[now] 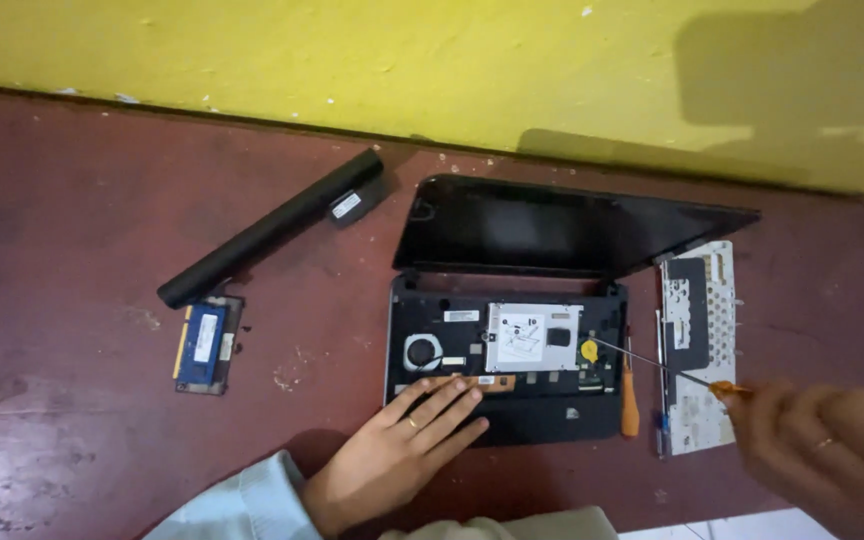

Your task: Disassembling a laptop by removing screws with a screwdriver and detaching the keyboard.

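Note:
A small black laptop (512, 415) lies open on the table with its keyboard removed, exposing a silver metal plate (532, 335), a fan (420, 352) and a yellow coin cell (589, 350). My left hand (402, 455) rests flat on the laptop's front edge, fingers spread. My right hand (827, 445) grips an orange-handled screwdriver (672, 375), whose thin shaft reaches left to the yellow coin cell. The screen (532, 228) leans back towards the wall.
A long black battery (267, 228) lies at the left, with a blue memory module (202, 345) on a small cover below it. The detached keyboard (697, 340) lies face down at the right. A second orange screwdriver (630, 400) lies beside the laptop. A yellow wall (352, 50) runs behind.

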